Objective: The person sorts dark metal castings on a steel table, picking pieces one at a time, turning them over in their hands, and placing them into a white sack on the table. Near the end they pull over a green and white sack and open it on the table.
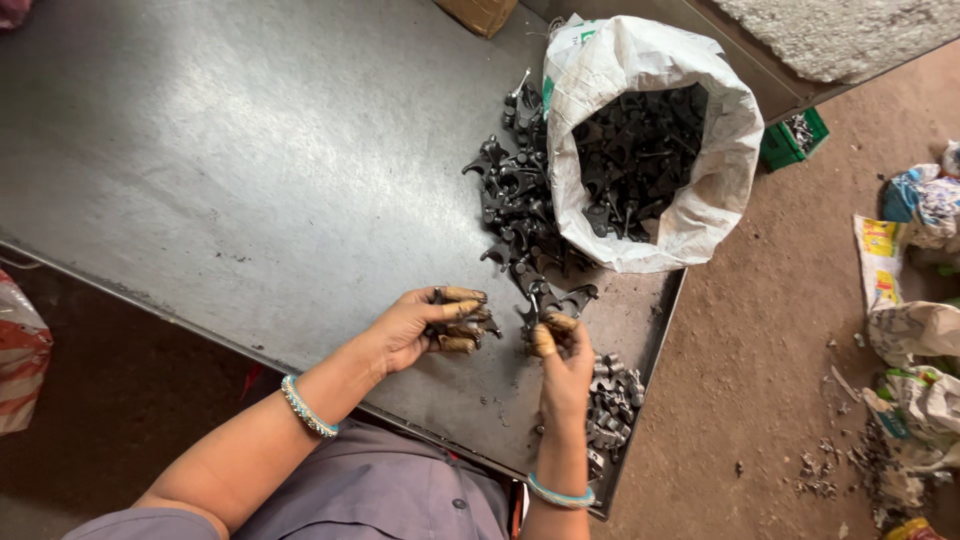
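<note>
Head camera view, looking down on a steel worktable (250,170): a person sorts small dark metal castings at the table's near right corner. The left hand (420,325) is curled shut around a cluster of castings (462,325), its grimy fingertips pressed over them, a beaded bangle (305,405) on the wrist. The right hand (562,355) pinches 1 forked casting (555,300) between thumb and forefinger, holding it just at the edge of the loose pile (515,210) that spreads across the table beside a white woven sack (650,70). The sack stands open, rim rolled down, and is filled with more of the same dark parts. A second, smaller heap of lighter grey pieces (610,400) lies just to the right of the right wrist, near the table's edge.

The parts look rigid, dense for their size and likely oily, judging by the stained fingertips, so a single piece would probably be steadiest when taken by its narrow stem or across the fork rather than by a smooth face. Beyond the table, a green crate (795,140) and crumpled bags (915,340) sit on the dirt floor.
</note>
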A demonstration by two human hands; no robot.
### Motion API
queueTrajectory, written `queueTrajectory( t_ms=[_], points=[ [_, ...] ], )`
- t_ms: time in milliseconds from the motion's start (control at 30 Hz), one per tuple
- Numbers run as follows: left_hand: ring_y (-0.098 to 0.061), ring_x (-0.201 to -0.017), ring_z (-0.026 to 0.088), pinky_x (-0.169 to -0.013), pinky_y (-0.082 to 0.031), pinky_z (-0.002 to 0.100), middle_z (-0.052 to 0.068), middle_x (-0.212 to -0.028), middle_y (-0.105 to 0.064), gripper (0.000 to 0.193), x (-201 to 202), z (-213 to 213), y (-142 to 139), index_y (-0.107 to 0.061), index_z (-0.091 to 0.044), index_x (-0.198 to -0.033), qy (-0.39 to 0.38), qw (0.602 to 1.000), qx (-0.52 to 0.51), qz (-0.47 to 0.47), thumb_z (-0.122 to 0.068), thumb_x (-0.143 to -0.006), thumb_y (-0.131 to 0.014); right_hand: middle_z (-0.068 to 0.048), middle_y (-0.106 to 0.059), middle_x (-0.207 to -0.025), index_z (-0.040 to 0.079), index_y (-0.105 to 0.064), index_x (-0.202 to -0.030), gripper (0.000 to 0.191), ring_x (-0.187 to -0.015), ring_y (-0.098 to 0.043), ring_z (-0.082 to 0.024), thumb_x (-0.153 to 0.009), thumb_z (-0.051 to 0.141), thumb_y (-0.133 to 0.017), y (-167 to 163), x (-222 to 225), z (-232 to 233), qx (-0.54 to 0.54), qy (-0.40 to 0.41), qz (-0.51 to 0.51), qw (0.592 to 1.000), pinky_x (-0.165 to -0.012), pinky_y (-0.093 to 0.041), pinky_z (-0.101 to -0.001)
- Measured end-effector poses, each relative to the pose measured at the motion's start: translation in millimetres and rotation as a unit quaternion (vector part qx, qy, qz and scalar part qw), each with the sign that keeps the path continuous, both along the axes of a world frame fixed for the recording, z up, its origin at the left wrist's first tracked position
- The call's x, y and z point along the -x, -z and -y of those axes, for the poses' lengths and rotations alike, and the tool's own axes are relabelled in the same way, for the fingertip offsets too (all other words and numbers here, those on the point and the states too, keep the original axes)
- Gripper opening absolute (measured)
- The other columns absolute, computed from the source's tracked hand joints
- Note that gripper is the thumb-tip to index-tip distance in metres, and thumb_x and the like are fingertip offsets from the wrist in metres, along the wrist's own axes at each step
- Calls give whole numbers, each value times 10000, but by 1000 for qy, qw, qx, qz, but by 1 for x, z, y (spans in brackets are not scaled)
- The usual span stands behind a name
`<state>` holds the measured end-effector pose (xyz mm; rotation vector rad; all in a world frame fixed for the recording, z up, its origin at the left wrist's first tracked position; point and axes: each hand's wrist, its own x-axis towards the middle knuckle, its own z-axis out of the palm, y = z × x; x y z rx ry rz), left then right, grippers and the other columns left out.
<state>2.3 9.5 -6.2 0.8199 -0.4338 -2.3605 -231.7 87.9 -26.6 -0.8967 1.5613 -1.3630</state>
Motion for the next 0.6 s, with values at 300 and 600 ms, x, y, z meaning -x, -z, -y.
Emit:
queueTrajectory(
  t_ms=[300, 600],
  points=[
    [-747, -998, 260, -752, -652, 440, 139, -1155, -742, 410, 3, -11, -6, -670, -47, -1250, -43, 984, -115, -128, -293, -921, -680, -133, -680, -1121, 44, -654, -1202, 446, -1039, -624, -295, -781, 49, -803, -13, -47, 24, 73, -101, -457, 881, -911, -512, -401],
    [-756, -928, 256, -778, -673, 438, 129, -1068, -767, 369, -22, 0, -7, -646, -27, -1237, -83, 996, -21, -38, -233, -932, -672, -78, -694, -1112, 29, -629, -1145, 385, -1039, -661, -193, -800, -60, -773, -3, -32, 16, 35, -84, 29, 995, -931, -564, -333]
  ],
)
